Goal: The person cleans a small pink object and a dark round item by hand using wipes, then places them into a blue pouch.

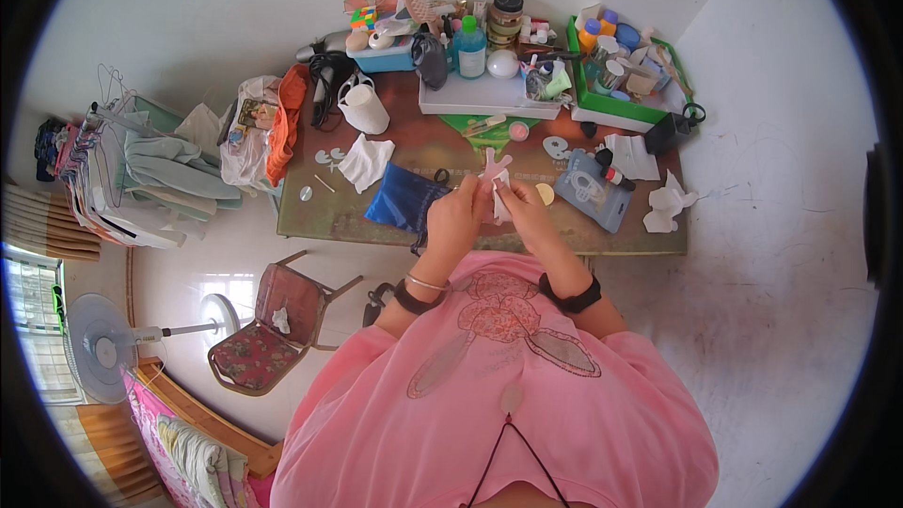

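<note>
Over the front of the desk (338, 217), both hands meet. My left hand (455, 208) holds a pink, forked item (497, 161), whose exact kind I cannot tell. Its prongs point away from me. My right hand (524, 201) pinches a white tissue (501, 199) against that item. A blue drawstring pouch (403, 197) lies beside my left hand. To the right of my right hand are a round yellowish disc (544, 193) and a grey-blue packet (590, 190), with a small dark bottle (618, 179) on the packet.
Crumpled tissues (365, 161) lie at left, others (667, 203) at right. Behind stand a tissue roll (364, 110), a white tray (487, 100), a green-capped bottle (470, 49) and a green-edged box (621, 109) of bottles. A chair (264, 353) and a fan (102, 349) stand at lower left.
</note>
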`<state>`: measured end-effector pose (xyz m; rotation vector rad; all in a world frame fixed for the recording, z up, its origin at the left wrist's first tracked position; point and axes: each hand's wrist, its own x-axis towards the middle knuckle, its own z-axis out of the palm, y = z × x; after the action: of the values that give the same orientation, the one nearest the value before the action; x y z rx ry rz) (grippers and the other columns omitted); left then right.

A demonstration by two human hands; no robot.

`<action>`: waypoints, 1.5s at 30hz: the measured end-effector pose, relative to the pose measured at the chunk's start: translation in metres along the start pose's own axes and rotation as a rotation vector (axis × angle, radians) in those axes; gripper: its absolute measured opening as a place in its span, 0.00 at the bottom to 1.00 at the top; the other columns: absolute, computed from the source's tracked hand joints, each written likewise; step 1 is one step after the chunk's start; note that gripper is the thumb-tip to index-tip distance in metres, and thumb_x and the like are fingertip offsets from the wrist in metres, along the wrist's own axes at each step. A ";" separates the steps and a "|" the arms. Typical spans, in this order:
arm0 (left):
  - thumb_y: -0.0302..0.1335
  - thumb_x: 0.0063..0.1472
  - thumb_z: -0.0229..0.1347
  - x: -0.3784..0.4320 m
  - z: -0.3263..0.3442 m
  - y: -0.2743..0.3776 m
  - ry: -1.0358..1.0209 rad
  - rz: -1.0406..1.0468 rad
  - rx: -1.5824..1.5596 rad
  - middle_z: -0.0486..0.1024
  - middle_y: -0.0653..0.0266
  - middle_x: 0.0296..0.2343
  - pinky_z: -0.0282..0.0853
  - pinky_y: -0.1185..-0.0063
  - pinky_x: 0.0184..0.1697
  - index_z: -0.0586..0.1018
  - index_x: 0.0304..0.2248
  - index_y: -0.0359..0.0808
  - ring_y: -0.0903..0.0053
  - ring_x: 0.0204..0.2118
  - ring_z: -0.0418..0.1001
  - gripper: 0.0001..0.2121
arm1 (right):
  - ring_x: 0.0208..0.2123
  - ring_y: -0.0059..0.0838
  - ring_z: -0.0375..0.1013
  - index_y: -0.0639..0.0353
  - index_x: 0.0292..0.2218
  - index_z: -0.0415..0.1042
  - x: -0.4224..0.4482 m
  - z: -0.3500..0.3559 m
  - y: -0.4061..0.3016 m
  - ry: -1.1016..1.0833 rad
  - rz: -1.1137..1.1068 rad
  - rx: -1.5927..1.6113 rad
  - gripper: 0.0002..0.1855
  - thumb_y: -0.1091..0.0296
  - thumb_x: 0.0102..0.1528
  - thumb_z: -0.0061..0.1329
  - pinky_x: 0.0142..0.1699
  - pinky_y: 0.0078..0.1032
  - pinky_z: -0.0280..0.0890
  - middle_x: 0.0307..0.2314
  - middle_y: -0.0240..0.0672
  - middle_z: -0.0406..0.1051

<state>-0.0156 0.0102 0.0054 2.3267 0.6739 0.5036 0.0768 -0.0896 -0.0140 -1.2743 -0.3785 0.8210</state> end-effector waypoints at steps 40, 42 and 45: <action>0.31 0.61 0.46 0.002 -0.015 -0.009 -0.140 0.101 -0.238 0.70 0.57 0.17 0.63 0.74 0.23 0.71 0.33 0.34 0.65 0.20 0.71 0.08 | 0.22 0.11 0.65 0.66 0.28 0.76 0.002 -0.018 -0.006 0.000 0.077 -0.046 0.10 0.66 0.50 0.53 0.27 0.13 0.58 0.20 0.25 0.70; 0.31 0.61 0.46 0.002 -0.014 -0.010 -0.148 0.099 -0.237 0.70 0.57 0.17 0.63 0.74 0.23 0.71 0.33 0.34 0.65 0.19 0.71 0.08 | 0.21 0.12 0.65 0.67 0.27 0.76 0.003 -0.020 -0.005 0.014 0.073 -0.141 0.10 0.67 0.49 0.54 0.25 0.13 0.58 0.19 0.25 0.69; 0.30 0.61 0.46 0.001 -0.014 -0.010 -0.124 0.111 -0.236 0.70 0.56 0.17 0.63 0.74 0.23 0.71 0.33 0.34 0.64 0.20 0.70 0.08 | 0.21 0.14 0.67 0.67 0.28 0.76 0.004 -0.025 -0.008 0.000 0.136 -0.070 0.10 0.68 0.47 0.54 0.25 0.15 0.59 0.20 0.27 0.70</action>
<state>-0.0252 0.0242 0.0084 2.1593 0.4049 0.4585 0.0984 -0.1044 -0.0139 -1.3770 -0.3255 0.9292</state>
